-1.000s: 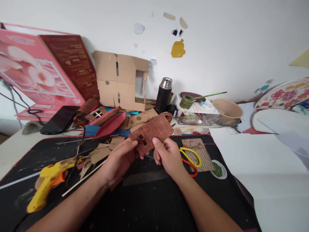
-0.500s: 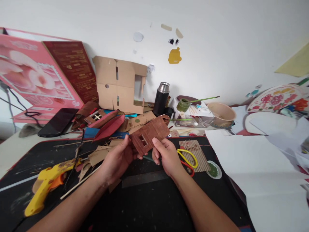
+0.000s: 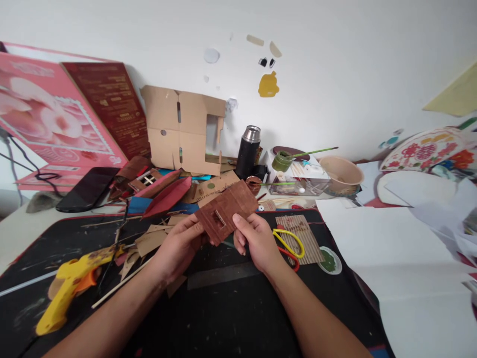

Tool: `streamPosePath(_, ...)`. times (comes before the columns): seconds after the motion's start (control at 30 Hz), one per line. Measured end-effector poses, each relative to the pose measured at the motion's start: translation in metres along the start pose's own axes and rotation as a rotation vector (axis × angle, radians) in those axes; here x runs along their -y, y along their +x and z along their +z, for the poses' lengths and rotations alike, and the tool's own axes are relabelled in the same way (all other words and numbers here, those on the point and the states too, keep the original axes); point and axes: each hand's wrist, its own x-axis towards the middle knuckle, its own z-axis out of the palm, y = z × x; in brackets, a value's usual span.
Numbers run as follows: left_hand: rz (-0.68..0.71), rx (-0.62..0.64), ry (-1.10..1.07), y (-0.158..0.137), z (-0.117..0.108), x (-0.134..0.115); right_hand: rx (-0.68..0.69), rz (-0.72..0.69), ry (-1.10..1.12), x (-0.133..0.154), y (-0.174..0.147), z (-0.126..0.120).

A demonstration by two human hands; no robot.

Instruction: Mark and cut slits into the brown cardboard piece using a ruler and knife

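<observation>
Between my hands is a brown-painted cardboard panel (image 3: 233,205) with a small window cut-out, held tilted above the black mat (image 3: 238,308). My left hand (image 3: 182,243) grips its left edge, the thumb on the front and the other fingers mostly hidden behind. On the lower right edge my right hand (image 3: 255,238) pinches the panel, thumb on top and fingers curled beneath. Just right of that hand lie scissors (image 3: 288,243) with yellow and red handles, partly over a piece of corrugated cardboard (image 3: 301,238).
A yellow glue gun (image 3: 70,283) lies on the left, beside cardboard scraps (image 3: 152,241). Behind stand a black flask (image 3: 248,151), a jar of green paint (image 3: 282,161) and a cut cardboard sheet (image 3: 179,129). A lid with green paint (image 3: 330,261) and white paper (image 3: 391,238) are right.
The panel has turned and tilted slightly, so its window looks narrower. My left thumb has shifted lower along the left edge; my right hand keeps its hold.
</observation>
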Motion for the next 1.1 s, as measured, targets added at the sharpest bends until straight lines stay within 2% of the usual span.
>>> streamPosePath(0.63,-0.024,-0.052,0.082,-0.0045,0.0039,-0.0021,0.016,-0.002,-0.027,0.0019,-0.0012,0.0013)
streamPosePath(1.1,-0.03,-0.063,0.062,-0.0038,0.0036,-0.0017,-0.005,0.011,-0.073,0.0035,-0.0011,0.0016)
